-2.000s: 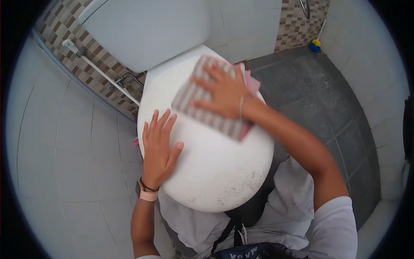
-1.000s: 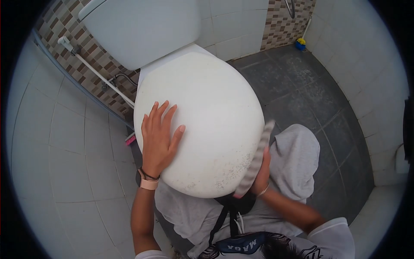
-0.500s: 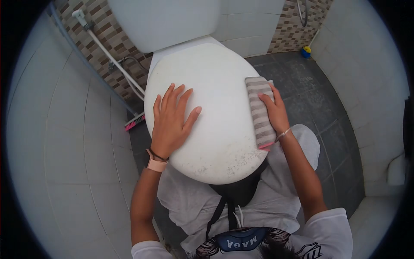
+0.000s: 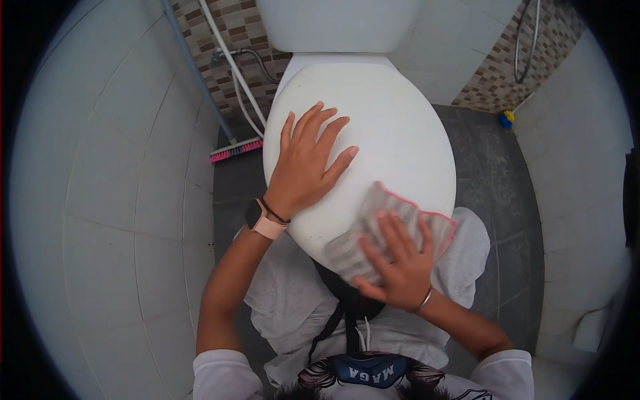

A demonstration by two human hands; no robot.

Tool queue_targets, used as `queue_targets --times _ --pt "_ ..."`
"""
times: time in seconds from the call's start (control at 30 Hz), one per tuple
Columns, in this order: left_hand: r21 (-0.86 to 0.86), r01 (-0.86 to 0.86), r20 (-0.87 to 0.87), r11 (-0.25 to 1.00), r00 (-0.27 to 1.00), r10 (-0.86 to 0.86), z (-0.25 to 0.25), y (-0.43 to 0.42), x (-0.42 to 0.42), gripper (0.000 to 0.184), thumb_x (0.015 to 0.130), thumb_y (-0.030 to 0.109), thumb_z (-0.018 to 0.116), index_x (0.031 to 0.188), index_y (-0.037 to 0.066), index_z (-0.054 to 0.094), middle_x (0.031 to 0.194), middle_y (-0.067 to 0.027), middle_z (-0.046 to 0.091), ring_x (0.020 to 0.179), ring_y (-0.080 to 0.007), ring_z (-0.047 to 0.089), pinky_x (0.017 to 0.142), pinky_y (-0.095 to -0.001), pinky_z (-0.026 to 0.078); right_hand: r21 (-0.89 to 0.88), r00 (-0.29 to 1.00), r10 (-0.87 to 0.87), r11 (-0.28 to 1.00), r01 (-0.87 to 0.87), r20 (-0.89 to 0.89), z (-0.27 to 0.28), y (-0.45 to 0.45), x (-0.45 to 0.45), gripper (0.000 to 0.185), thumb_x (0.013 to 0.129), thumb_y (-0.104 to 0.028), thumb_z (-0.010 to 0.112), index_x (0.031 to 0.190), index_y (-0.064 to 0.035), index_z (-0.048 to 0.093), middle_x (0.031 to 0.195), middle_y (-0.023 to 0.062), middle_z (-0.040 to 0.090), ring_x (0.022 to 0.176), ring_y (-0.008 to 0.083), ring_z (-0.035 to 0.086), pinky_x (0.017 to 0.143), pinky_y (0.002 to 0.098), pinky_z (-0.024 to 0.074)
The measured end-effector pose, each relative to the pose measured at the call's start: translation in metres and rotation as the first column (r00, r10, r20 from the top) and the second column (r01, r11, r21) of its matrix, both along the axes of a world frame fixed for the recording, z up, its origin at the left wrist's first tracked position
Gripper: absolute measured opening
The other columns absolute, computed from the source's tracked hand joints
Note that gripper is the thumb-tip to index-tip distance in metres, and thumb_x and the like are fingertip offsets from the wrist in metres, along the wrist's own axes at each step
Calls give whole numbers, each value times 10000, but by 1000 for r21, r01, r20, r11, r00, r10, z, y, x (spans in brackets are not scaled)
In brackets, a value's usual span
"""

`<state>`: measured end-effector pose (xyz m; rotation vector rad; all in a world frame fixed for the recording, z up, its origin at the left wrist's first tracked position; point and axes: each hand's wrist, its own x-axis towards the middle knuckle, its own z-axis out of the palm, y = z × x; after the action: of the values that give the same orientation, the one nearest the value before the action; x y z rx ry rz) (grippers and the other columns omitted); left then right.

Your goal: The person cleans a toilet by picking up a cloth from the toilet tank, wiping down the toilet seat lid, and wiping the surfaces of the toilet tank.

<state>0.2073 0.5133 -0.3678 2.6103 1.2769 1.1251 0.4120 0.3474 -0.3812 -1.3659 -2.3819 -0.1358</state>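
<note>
A closed white toilet lid fills the middle of the view, with small dark marks near its front edge. My left hand rests on the lid's left side, fingers apart, holding nothing. Under my right hand lies a grey striped cloth with a pink edge, spread over the front right of the lid. The fingers of my right hand are spread and slightly blurred, pressing the cloth flat against the lid.
The white tank stands behind the lid. A brush with pink bristles is on the floor at left, beside a white pipe and hose. A blue and yellow brush sits at the back right, below a metal hose.
My right hand has moved from the lid's right edge to its front, and the folded cloth is now spread out. My left hand stays on the lid. The view has shifted, showing more of the pink brush.
</note>
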Motion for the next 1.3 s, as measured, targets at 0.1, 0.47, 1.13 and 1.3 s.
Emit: queue_targets --times 0.1,0.47,1.13,1.3 --pt "16 41 269 999 962 -44 4 -1 -9 329 982 236 564 1264 67 576 1333 -135 546 1360 -311 437 1147 -486 266 -71 974 184 982 -176 133 13 13 -29 718 739 -482 729 1391 -246 543 1528 175 389 1431 346 350 1094 695 199" --pt "89 -153 761 984 648 32 14 -56 -70 212 981 52 464 1138 -20 587 1179 -143 587 1261 -294 506 1078 -414 361 -307 897 401 890 -336 183 34 144 -134 494 811 -468 631 1221 -202 699 1519 113 394 1481 307 240 1107 729 63" --pt "14 -196 420 980 891 172 -1 -15 -6 280 976 220 549 1174 23 569 1159 -167 585 1185 -365 506 1017 -465 342 -380 967 -208 891 248 144 53 349 -102 741 862 -712 398 1412 -240 550 1475 97 490 1384 266 430 1133 515 265" --pt "-125 -133 387 983 906 171 -4 -14 -5 343 1031 298 474 1203 10 543 1135 -140 628 1070 -307 568 979 -413 377 -408 969 -214 879 246 125 49 354 -46 755 890 -734 372 1453 -244 487 1512 111 442 1422 285 375 1147 517 247"
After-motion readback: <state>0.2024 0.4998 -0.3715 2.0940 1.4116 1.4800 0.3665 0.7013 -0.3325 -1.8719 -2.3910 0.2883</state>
